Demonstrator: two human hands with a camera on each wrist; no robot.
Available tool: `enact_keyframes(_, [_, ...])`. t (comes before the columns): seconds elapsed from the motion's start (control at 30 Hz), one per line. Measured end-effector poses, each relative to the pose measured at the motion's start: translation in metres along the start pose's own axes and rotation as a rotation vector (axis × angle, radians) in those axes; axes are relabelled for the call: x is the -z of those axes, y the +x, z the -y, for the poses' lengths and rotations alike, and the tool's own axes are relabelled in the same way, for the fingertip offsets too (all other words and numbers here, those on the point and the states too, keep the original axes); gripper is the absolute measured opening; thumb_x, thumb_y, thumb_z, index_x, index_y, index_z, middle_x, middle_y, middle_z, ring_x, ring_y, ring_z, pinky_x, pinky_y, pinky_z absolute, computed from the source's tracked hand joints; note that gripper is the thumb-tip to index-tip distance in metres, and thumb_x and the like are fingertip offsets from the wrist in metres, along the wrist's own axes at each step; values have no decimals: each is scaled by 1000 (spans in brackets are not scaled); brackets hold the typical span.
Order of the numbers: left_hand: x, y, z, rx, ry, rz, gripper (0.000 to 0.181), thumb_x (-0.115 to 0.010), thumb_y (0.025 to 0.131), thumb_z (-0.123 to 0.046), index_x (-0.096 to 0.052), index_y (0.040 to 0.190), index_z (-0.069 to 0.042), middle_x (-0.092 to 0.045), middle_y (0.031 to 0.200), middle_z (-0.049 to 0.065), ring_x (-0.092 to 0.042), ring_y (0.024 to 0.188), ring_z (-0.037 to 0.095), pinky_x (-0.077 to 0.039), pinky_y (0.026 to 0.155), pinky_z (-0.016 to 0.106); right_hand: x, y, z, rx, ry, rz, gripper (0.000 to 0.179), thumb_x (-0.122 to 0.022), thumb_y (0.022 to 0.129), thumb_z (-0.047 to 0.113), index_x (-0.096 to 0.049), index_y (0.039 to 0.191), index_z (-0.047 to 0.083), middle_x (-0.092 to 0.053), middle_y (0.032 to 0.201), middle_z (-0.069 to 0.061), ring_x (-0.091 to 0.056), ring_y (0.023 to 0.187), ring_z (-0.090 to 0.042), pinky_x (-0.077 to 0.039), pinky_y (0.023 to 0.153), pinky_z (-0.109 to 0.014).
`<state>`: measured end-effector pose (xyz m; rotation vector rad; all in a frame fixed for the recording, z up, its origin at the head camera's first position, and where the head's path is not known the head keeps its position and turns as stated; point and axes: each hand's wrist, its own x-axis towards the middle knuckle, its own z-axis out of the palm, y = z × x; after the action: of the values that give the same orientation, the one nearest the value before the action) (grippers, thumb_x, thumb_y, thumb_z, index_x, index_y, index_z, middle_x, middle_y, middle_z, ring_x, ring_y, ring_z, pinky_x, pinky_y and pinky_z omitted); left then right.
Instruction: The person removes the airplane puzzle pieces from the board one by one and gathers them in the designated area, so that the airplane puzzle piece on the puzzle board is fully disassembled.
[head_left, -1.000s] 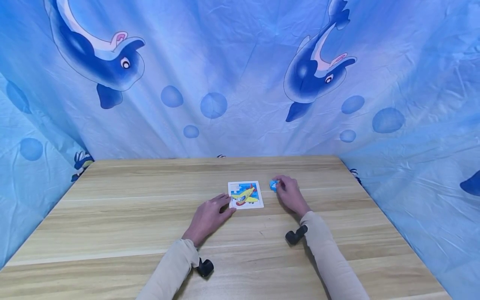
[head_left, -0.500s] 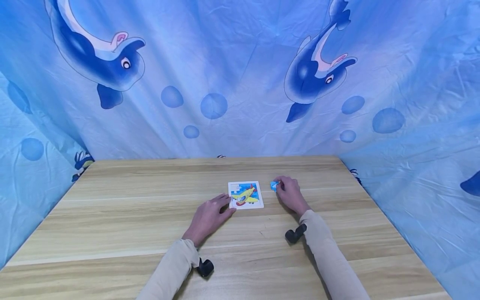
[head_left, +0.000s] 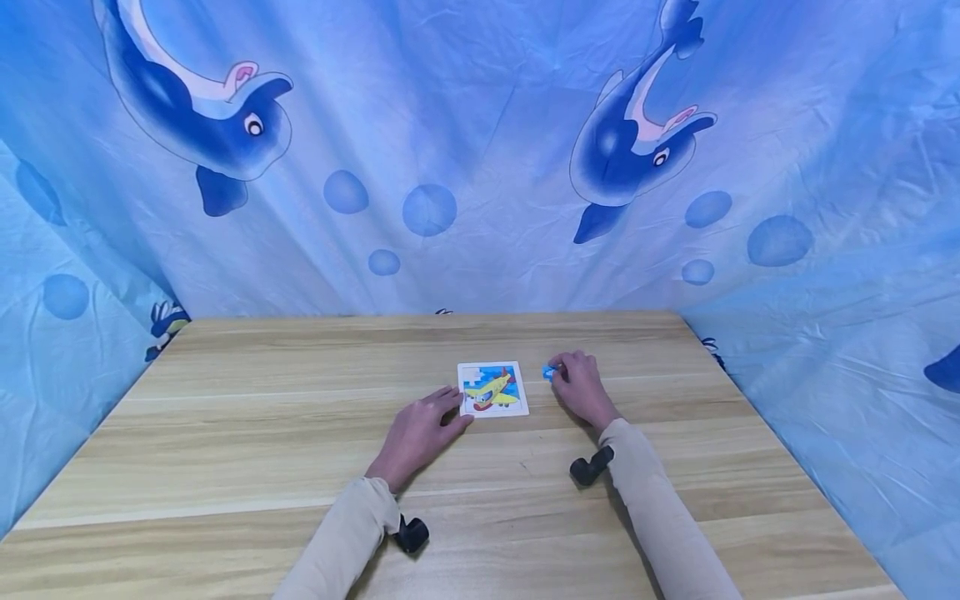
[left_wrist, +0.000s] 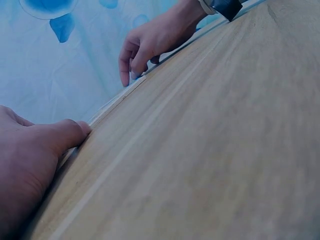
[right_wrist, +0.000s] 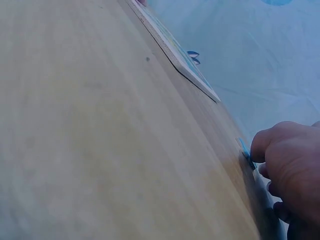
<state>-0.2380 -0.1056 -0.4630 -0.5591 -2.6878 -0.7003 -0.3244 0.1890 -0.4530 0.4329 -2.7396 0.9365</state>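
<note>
A square jigsaw puzzle (head_left: 491, 400) with a white frame lies on the table, showing a yellow and red airplane on blue. Bare white shows at its upper left, in a puzzle-shaped gap. My left hand (head_left: 417, 433) holds its lower left corner, fingers at the left edge and thumb at the bottom edge. To the right of the frame, my right hand (head_left: 581, 387) pinches a blue puzzle piece (head_left: 549, 372) between thumb and fingers. In the right wrist view the piece (right_wrist: 244, 148) stands tilted close to the tabletop, partly hidden by the thumb.
The wooden table (head_left: 465, 517) reaches back to a blue curtain (head_left: 480, 150) printed with dolphins and bubbles, which also hangs along both sides. A black wrist camera sits on each sleeve, one at the left cuff (head_left: 412, 535) and one at the right (head_left: 591, 467).
The blue piece has turned slightly in my right fingers and shifted a little right, with less of it showing. My left hand and the puzzle stay in place.
</note>
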Motion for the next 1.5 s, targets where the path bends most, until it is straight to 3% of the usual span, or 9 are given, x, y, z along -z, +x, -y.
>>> enact_keyframes(0.23, [-1,0,0,-4,-10,-1,46,-75,97,-36,-72,130,-5,-67,135,16,-63,126,34,-53,100,51,-1,-2,-1,-12,-11,5,21,-61,99,5,-69,118,-2,-59,112,-19,-47,105,-36,-45,86,-46])
enact_keyframes(0.57, [-2,0,0,-21,16,-13,45,-75,96,-36,-73,129,-6,-67,133,17,-65,123,34,-56,96,50,-1,-3,-2,26,-6,-3,22,-57,102,3,-68,120,-2,-59,109,-18,-46,100,-34,-43,82,-45])
enact_keyframes(0.97, [0,0,0,-13,8,5,47,-73,97,-39,-72,130,-6,-66,135,17,-63,125,35,-54,98,51,0,-2,7,3,21,-22,27,-59,101,9,-66,125,0,-59,109,-16,-49,105,-33,-46,84,-45])
enact_keyframes(1.33, [0,-1,0,-10,2,-3,47,-73,97,-39,-72,130,-6,-66,135,16,-63,125,34,-54,99,51,-12,3,27,102,70,-12,27,-59,95,5,-68,119,-1,-60,103,-13,-51,104,-33,-45,86,-46])
enact_keyframes(1.5, [0,-1,0,-7,0,0,47,-73,97,-39,-72,130,-6,-66,136,16,-63,125,35,-54,99,51,-18,3,36,140,96,18,24,-59,98,6,-68,119,-1,-61,105,-14,-52,104,-32,-46,87,-46])
